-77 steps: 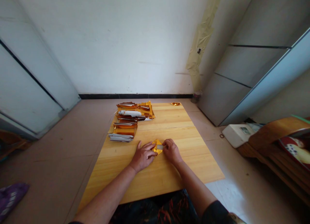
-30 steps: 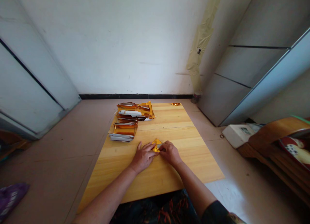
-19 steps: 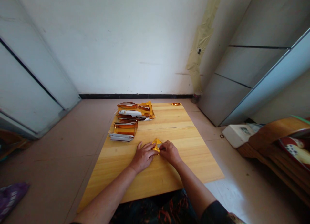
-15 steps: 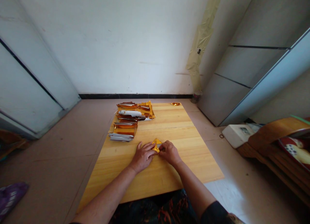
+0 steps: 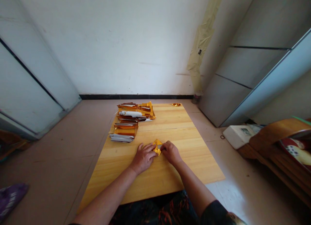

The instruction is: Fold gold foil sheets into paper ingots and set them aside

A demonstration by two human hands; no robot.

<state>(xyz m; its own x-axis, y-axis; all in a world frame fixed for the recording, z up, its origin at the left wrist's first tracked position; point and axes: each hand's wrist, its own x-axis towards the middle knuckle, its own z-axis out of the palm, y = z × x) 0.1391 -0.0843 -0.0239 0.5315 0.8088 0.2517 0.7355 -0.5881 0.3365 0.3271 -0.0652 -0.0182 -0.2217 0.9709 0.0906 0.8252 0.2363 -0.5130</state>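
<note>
A small folded piece of gold foil paper (image 5: pixel 157 147) lies on the pale wooden board (image 5: pixel 165 118), its pointed top showing and a little white at its centre. My left hand (image 5: pixel 143 158) rests on the board, fingertips against the piece's left side. My right hand (image 5: pixel 171 152) presses its right side, fingers partly covering the lower corner. Farther up the board, to the left, stand two stacks of gold foil sheets with white backing (image 5: pixel 123 132). A tiny gold folded piece (image 5: pixel 176 104) lies at the board's far edge.
The board lies low, with a beige floor (image 5: pixel 53 147) on both sides and a white wall (image 5: pixel 121 50) beyond it. A white box (image 5: pixel 239 136) and a wooden bench with a patterned cushion (image 5: pixel 279 144) stand at right. A purple cloth (image 5: pixel 11 197) lies at lower left.
The gold piece is folded tighter and more compact than in the oldest frame, with less white showing. My right hand has shifted slightly right, exposing more of the piece.
</note>
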